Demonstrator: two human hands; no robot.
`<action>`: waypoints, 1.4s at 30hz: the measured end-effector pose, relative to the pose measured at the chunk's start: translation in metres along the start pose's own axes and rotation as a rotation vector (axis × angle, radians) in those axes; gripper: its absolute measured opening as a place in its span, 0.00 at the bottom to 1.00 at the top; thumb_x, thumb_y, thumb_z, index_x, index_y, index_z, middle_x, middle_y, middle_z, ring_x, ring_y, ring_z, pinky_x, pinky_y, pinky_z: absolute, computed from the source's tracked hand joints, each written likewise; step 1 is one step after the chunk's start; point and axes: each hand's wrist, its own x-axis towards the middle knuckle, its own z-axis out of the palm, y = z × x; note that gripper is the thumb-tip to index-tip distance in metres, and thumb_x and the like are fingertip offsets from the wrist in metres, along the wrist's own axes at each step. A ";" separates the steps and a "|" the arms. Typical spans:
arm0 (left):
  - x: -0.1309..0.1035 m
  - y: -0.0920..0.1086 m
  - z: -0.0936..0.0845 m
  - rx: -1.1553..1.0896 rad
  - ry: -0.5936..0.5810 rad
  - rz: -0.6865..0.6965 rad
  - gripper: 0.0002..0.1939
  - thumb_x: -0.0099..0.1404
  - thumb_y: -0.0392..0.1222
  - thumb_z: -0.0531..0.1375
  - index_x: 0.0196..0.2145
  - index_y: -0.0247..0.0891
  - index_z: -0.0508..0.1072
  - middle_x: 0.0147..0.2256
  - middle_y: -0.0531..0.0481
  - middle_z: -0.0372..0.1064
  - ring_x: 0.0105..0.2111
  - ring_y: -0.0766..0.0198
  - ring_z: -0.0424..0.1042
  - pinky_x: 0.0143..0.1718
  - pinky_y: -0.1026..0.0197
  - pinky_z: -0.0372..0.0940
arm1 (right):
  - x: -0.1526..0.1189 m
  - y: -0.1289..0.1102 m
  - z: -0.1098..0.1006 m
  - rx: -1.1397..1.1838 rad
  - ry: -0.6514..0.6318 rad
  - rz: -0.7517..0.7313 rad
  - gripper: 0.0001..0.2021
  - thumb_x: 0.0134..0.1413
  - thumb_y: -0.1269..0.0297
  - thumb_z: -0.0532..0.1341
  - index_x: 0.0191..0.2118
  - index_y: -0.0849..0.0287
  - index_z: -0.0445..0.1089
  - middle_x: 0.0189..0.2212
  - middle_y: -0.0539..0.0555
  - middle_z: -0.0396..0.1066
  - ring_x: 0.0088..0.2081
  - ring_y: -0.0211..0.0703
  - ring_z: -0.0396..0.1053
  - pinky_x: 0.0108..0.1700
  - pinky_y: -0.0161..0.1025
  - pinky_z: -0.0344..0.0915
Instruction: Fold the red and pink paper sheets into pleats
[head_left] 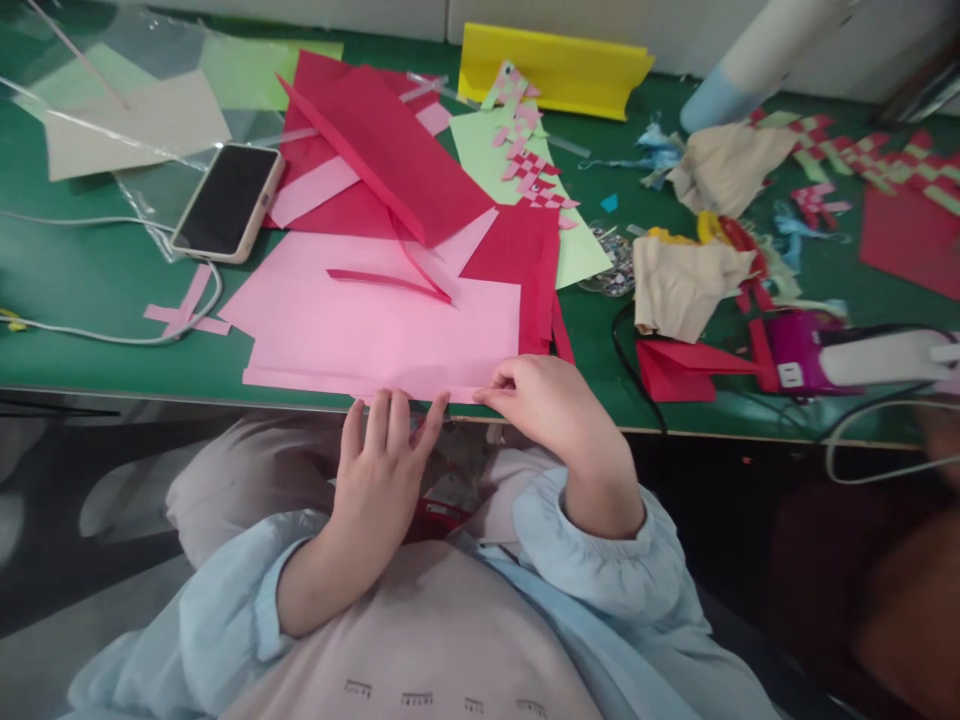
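Note:
A sheet of pink paper (390, 330) lies along the front edge of the green table, with a narrow fold running along its near side. My left hand (379, 480) is open, its spread fingertips resting on that folded edge near the middle. At the right end of the fold, my right hand (551, 405) is closed, thumb and forefinger pinching the paper. On top of the sheet lies a thin folded red paper strip (390, 282). Behind it, folded red paper (397, 150) overlaps other red and pink sheets.
A phone (229, 203) and white cable lie left, near pink paper strips (187, 312). Behind stand folded yellow paper (555, 70) and woven paper fish (529, 150) on a green sheet. Rightward are beige cloth pieces (686, 285), beads (611, 262) and a purple-and-white device (810, 350).

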 end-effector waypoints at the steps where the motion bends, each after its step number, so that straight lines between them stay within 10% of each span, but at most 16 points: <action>1: 0.001 0.002 0.000 0.008 0.013 0.017 0.28 0.68 0.33 0.53 0.65 0.38 0.58 0.54 0.33 0.66 0.56 0.45 0.67 0.56 0.41 0.64 | -0.002 0.002 -0.001 0.005 0.005 0.007 0.13 0.58 0.56 0.63 0.27 0.59 0.74 0.26 0.52 0.75 0.29 0.40 0.69 0.30 0.37 0.52; 10: 0.008 0.007 0.000 0.100 0.084 0.089 0.25 0.67 0.30 0.52 0.61 0.30 0.64 0.48 0.33 0.71 0.48 0.49 0.73 0.51 0.49 0.68 | -0.003 0.007 0.004 -0.010 0.053 -0.010 0.12 0.59 0.58 0.62 0.28 0.59 0.73 0.26 0.52 0.75 0.30 0.41 0.69 0.31 0.38 0.53; 28: 0.019 0.004 -0.007 0.049 -0.048 0.127 0.34 0.68 0.29 0.50 0.68 0.49 0.49 0.43 0.42 0.68 0.42 0.59 0.71 0.53 0.48 0.66 | -0.003 0.007 0.006 -0.051 0.073 0.000 0.16 0.60 0.53 0.61 0.28 0.60 0.73 0.27 0.55 0.76 0.29 0.43 0.70 0.29 0.39 0.53; 42: 0.018 0.016 -0.003 -0.039 0.052 0.200 0.24 0.68 0.32 0.51 0.62 0.30 0.63 0.52 0.37 0.70 0.52 0.50 0.69 0.49 0.51 0.66 | -0.017 0.024 0.000 0.034 0.089 0.037 0.15 0.61 0.57 0.61 0.25 0.58 0.72 0.26 0.51 0.76 0.30 0.41 0.69 0.32 0.38 0.54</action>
